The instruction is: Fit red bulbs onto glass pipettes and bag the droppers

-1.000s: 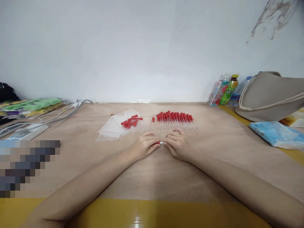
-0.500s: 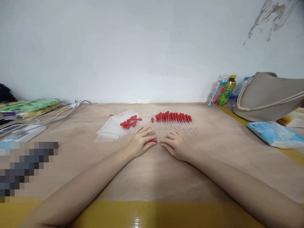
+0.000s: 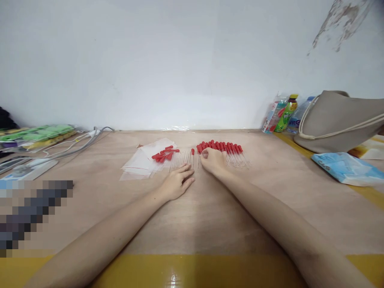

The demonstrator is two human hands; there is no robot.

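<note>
Loosely, the left hand [image 3: 177, 185] is spread, but whether anything is pinched by the right hand [image 3: 214, 159] at the red-topped droppers [image 3: 229, 147] cannot be told

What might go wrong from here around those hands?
The right hand is at the left part of the row of clear droppers with red bulbs, so it might nudge neighbours out of line. The left hand lies close to the thin clear tubes and could roll them. Loose red elongated bulbs lie mostly over translucent plastic bags; a tug might scatter them.
</note>
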